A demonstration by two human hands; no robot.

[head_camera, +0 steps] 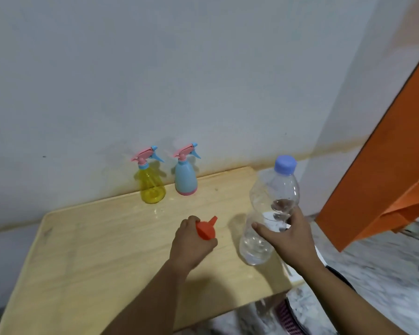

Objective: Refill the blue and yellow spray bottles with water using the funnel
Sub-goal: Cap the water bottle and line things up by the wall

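A yellow spray bottle (152, 182) and a blue spray bottle (185, 176) stand side by side at the back of the wooden table (102, 240), both with pink spray heads screwed on. My left hand (191, 243) grips an orange funnel (205, 228) just above the table's middle, its spout pointing up and right. My right hand (288, 235) holds a large clear water bottle (269, 213) by its middle. That bottle stands upright near the table's right edge, wears a pale blue cap, and has water in its lower part.
A white wall rises right behind the spray bottles. An orange panel (382, 151) leans in from the right, close to the water bottle. Speckled floor (373, 274) lies beyond the table's right and front edges.
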